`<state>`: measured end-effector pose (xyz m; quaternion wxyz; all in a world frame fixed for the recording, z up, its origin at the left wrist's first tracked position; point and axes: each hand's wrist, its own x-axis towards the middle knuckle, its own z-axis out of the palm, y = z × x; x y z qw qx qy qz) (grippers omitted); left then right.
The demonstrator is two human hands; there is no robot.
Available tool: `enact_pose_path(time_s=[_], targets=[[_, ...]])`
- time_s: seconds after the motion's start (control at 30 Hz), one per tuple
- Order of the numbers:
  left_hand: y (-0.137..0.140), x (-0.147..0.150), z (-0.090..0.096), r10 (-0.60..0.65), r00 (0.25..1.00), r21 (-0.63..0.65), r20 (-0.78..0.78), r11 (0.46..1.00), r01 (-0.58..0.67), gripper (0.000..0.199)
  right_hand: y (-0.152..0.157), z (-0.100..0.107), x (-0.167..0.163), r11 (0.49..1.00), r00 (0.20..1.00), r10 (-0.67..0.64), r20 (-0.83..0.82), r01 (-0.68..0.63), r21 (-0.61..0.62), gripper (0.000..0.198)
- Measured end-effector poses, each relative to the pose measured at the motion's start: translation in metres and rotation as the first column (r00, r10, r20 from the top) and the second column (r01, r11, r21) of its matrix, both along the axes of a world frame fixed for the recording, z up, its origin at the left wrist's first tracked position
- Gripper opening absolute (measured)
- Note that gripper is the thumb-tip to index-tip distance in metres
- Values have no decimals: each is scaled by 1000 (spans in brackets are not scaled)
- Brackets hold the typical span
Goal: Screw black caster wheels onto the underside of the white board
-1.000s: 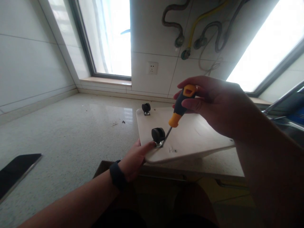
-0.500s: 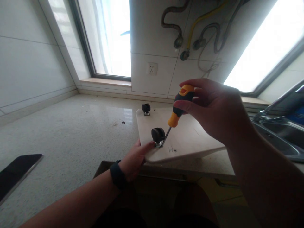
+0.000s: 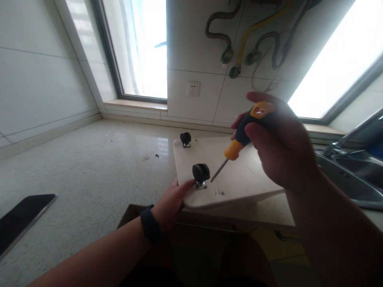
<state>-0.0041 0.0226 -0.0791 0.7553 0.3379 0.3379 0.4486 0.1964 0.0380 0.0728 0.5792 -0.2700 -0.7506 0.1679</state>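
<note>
My right hand (image 3: 283,145) is wrapped round the yellow and black handle of a screwdriver (image 3: 243,133). Its metal tip points down and left, just right of a black caster wheel (image 3: 201,172) and apart from that caster's metal plate. With my left hand (image 3: 172,201) I grip the near left corner of a white board (image 3: 236,169), the thumb on top beside the near caster and the other fingers hidden below. A second caster wheel (image 3: 185,138) stands at the board's far left corner. Close to the near edge is a small hole (image 3: 222,193) with marks beside it.
The board lies on a speckled counter (image 3: 89,171). Small dark bits (image 3: 156,155) lie left of it, and a dark flat object (image 3: 24,219) is at far left. A metal sink (image 3: 353,175) is at right. Pipes (image 3: 245,44) and a socket (image 3: 193,89) are on the wall.
My right hand has drawn the screwdriver away from the near caster's plate, up and to the right, tilting it more. My left hand keeps its grip on the board's corner.
</note>
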Motion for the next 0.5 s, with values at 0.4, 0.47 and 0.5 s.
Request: enact_pose_path(time_s=[0.4,0.47,0.5], targets=[[3,-3,0,25,999,86,-20,996,-23,55,54,-21,33,935,780,-333,-529,202,-291,19],[7,-5,-7,4,1000,78,-15,997,-3,56,66,-40,34,880,704,-417,-576,152,-451,19],[10,-6,-11,-2,1000,65,-9,998,2,58,71,-49,33,859,684,-440,-582,131,-496,20]])
